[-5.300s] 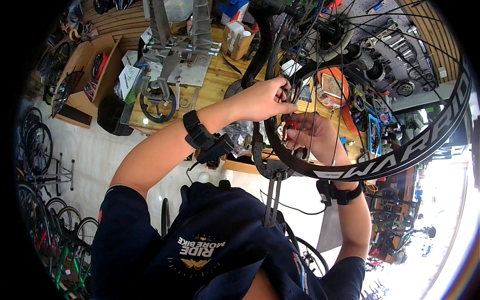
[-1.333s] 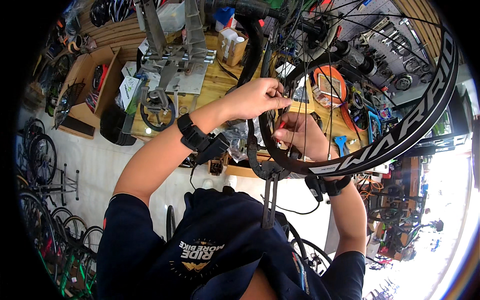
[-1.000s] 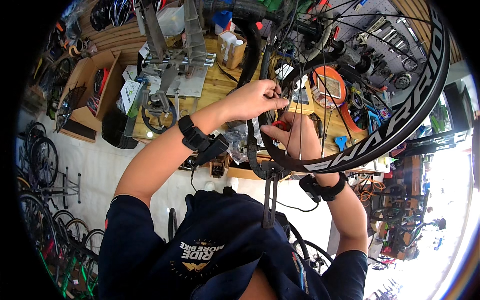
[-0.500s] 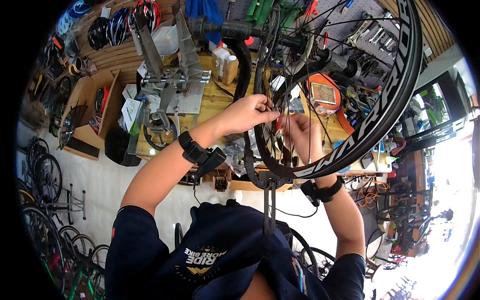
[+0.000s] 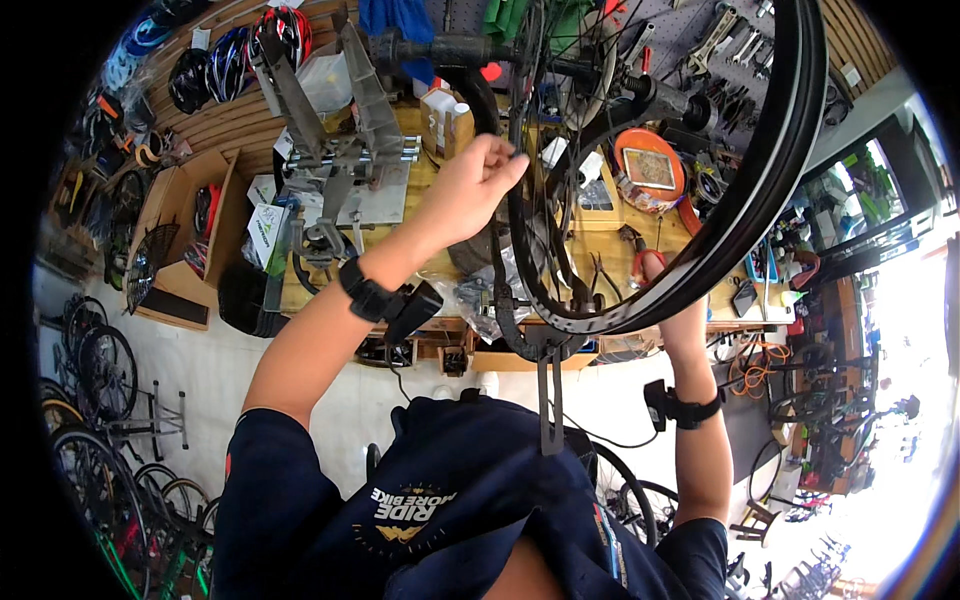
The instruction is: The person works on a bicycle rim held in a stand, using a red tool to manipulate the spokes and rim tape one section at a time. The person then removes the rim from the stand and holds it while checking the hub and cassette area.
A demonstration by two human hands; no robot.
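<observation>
A bicycle wheel with a black rim and thin spokes stands upright in a dark metal truing stand. My left hand has its fingers curled and its thumb at the wheel's left edge, closed on the rim there. My right hand is behind the lower right of the rim, which partly covers it. Its fingers close around a red-handled tool just over the bench; the tool's exact kind is unclear.
The wooden workbench carries black-handled pliers, an orange round dish and a plastic bottle. A metal fixture stands at left, beside an open cardboard box. Wrenches hang on the pegboard.
My left hand has moved up and left from the spokes to the rim's edge. My right hand has drawn away right, out of the spokes. The rim's lettering has shifted, so the wheel has turned.
</observation>
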